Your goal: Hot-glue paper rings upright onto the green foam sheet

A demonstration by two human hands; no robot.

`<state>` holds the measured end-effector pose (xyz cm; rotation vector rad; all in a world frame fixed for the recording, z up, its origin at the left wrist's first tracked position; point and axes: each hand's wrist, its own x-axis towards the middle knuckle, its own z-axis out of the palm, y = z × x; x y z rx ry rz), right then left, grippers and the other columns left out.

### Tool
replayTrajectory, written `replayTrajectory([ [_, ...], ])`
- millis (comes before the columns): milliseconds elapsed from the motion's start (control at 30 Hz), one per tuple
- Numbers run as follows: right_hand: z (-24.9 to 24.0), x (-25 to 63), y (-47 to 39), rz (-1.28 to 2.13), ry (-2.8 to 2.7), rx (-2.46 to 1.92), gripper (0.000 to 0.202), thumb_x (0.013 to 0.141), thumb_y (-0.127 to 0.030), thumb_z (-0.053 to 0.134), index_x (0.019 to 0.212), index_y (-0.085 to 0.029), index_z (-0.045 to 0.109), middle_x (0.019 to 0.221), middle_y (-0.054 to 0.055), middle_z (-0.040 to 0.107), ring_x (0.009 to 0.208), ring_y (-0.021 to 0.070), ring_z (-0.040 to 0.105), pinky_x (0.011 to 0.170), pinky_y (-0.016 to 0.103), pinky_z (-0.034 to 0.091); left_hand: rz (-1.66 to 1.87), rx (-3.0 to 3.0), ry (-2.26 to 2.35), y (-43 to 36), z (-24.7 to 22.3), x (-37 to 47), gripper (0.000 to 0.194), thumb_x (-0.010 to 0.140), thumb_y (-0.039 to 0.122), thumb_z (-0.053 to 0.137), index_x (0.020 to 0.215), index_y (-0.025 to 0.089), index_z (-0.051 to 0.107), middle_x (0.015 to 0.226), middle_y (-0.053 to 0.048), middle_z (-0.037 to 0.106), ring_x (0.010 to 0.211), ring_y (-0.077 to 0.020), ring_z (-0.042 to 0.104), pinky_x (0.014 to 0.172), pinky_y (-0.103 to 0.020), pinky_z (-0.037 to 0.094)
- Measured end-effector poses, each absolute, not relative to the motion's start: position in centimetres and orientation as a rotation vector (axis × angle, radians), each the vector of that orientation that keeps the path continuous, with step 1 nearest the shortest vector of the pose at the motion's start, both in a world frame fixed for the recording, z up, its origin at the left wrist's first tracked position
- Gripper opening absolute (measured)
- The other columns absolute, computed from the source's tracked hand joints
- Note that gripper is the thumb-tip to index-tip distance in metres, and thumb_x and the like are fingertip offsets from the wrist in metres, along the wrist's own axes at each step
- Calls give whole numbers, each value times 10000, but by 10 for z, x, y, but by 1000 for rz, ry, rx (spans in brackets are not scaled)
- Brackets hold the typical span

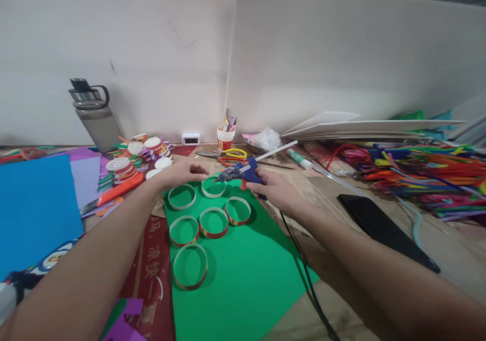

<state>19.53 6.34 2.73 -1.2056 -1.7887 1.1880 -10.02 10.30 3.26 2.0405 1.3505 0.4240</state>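
Note:
In my right hand is a blue glue gun, its nozzle pointing left over the ring at the back of a green sheet. My left hand is at the sheet's back edge, just left of that ring, with fingers curled; whether they touch the ring is not clear. Several other paper rings stand on the sheet, among them one at the back left, one at the right and one nearest me. A white glue stick juts from the gun's rear.
A black phone and colourful pipe cleaners lie at the right. Behind are scissors and a pen cup. On the left are a bottle, an orange cutter and blue paper. The gun's black cord trails towards me.

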Motion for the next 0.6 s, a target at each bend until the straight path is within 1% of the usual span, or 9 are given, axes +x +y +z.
replayTrajectory([
  [167,32,189,64,1137,-1978,-1206,143,782,-294,658,910,-234,635,892,28,669,815,223,614,697,340,485,450,2062,1368,102,33,-98,458,788,542,663,1112,223,710,1098,-28,749,1038,-223,670,916,-316,507],
  [300,35,187,68,1101,-2116,-1238,202,797,-262,654,992,-209,647,937,43,690,862,226,623,749,340,487,459,2046,1365,101,34,-93,434,778,497,689,1108,216,702,1080,-31,748,1025,-211,671,892,-303,517],
  [467,49,193,65,847,-2279,-1279,220,793,-251,666,995,-164,654,994,68,692,872,224,612,776,335,470,461,1994,1336,102,33,-91,412,775,500,699,1075,218,709,1075,-36,744,1002,-198,670,873,-302,517],
  [533,55,197,62,793,-2308,-1241,263,796,-257,670,1046,-177,663,1040,62,695,934,233,608,828,342,461,456,1983,1352,101,32,-91,408,768,507,704,1059,221,719,1065,-31,746,999,-199,667,870,-300,513],
  [600,57,199,60,797,-2285,-1252,272,794,-270,679,1055,-195,677,1033,51,703,938,238,609,835,345,459,451,1986,1344,101,32,-91,409,769,519,699,1049,222,727,1056,-30,746,1001,-204,664,864,-302,512],
])
